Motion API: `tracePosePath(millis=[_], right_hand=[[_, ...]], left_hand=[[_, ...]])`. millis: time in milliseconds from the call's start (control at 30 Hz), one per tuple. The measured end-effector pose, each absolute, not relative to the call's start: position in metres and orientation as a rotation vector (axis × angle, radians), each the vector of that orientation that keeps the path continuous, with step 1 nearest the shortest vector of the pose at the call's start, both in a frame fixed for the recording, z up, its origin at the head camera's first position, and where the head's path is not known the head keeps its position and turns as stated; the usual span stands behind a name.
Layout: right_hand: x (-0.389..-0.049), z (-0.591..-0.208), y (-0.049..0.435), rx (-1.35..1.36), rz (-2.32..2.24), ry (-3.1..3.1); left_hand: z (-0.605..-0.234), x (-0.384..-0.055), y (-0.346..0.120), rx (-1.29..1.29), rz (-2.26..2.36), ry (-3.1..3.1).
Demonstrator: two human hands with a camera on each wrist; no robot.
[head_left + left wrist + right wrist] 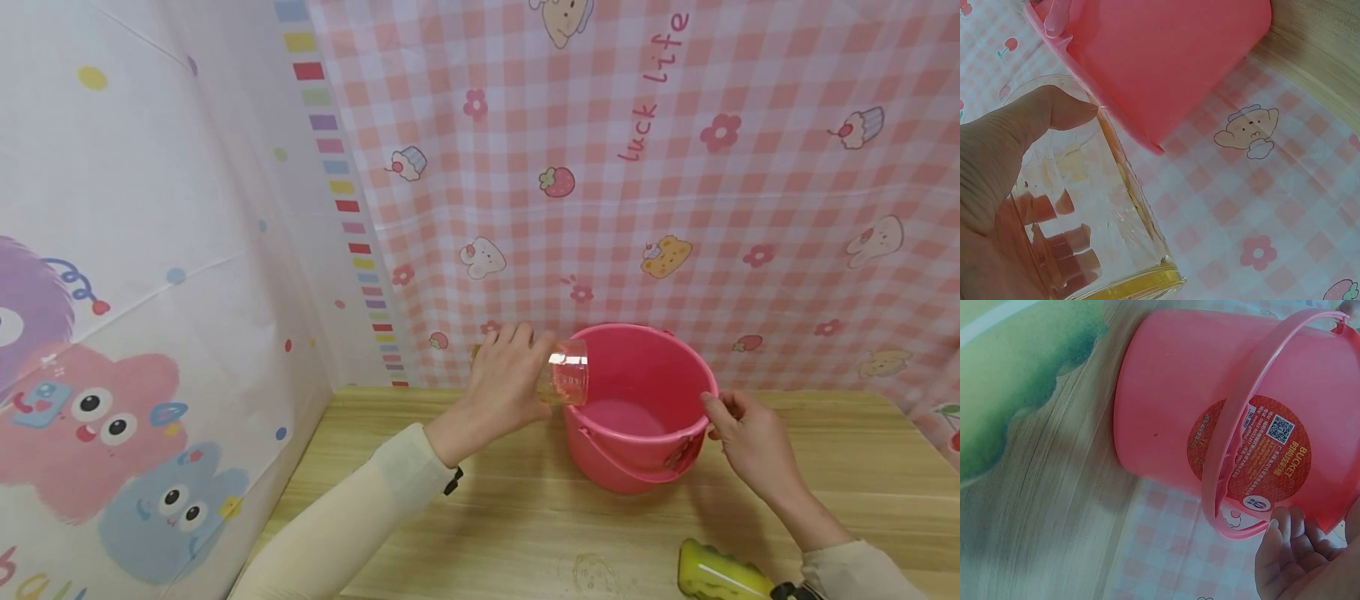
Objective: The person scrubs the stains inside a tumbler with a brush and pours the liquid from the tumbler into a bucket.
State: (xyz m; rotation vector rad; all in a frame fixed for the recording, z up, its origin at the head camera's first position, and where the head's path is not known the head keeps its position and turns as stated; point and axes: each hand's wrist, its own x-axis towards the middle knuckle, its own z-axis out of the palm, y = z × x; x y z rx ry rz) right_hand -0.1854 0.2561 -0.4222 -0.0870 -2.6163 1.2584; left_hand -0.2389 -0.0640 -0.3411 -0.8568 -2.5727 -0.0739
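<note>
My left hand (pixel 504 379) grips a clear drinking glass (pixel 567 375), which is tipped sideways with its mouth at the left rim of a pink plastic bucket (pixel 611 462). In the left wrist view the thumb presses near the mouth of the glass (pixel 1079 156); amber shows along its side and yellow at its base. On the bucket's right side, my right hand (pixel 753 450) holds the rim between thumb and fingers. The right wrist view shows a red label (pixel 1291 450) on the bucket's wall, with the handle hanging down across it.
A yellow-green piece with a wavy edge (pixel 716 571) lies on the wooden table (pixel 525 517) by the right wrist. Nearby is a wet ring mark (pixel 592 573). A pink checked cloth (pixel 600 233) hangs behind, and a white printed cloth (pixel 210 317) on the left.
</note>
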Motion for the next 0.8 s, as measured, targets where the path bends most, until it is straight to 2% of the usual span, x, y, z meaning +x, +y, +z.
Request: tracePosePath(millis=[800], right_hand=[[-0.1852, -0.4222, 0.2563, -0.08, 1.256, -2.608]], left_hand=[[-0.3384, -0.2367, -0.063, -0.884, -0.043, -2.558]])
